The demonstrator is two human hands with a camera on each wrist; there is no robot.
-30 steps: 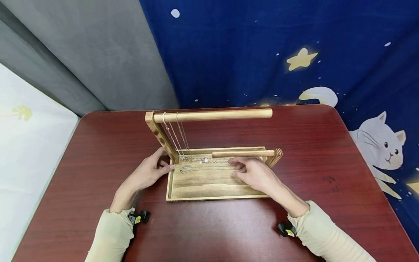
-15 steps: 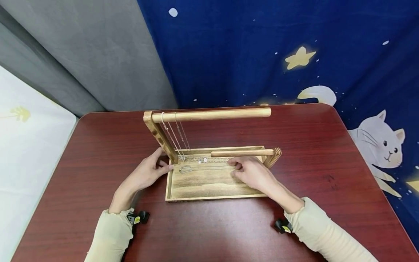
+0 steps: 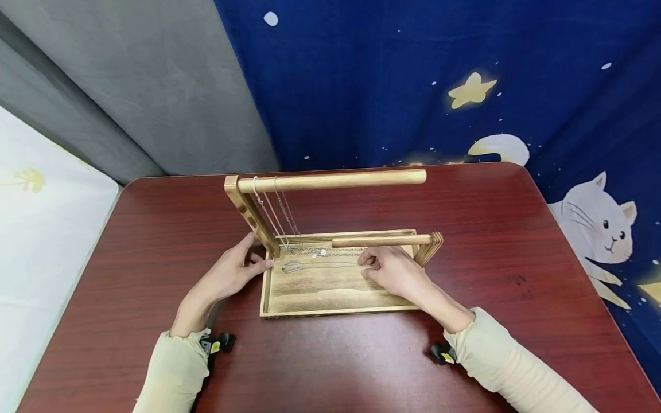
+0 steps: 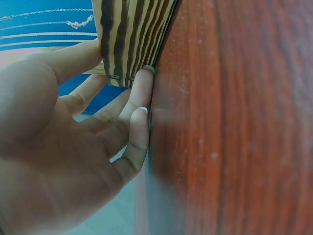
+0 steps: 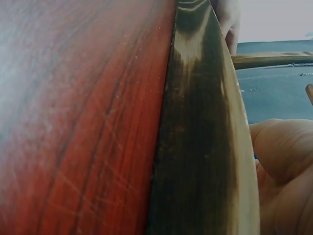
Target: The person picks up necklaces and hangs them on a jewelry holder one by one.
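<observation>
Head view: tray (image 3: 320, 292) taken as landmark; hands well apart. Left hand (image 3: 232, 273) grips the tray's left end, by the foot of the post (image 3: 253, 218); left wrist view agrees, thumb on one side of the wood, fingers round the other. Right hand (image 3: 395, 271) is over the tray's right part, thumb and fingers bent close together at the end of the loose necklace (image 3: 330, 265); cannot tell whether the chain is pinched. Necklace lies on the tray floor, bunched loop towards the tray's left end. More chains (image 3: 320, 252) lie along the tray's back; others hang from the tall bar (image 3: 330, 182) above it. Judgement: step looks like taking hold of the necklace. Best done with fingertips only, one strand checked before any lift, raised slowly towards the tray's front, clear of the back chains and the short bar (image 3: 379, 241). Left grip should simply steady the tray; snagging seems the main risk.
</observation>
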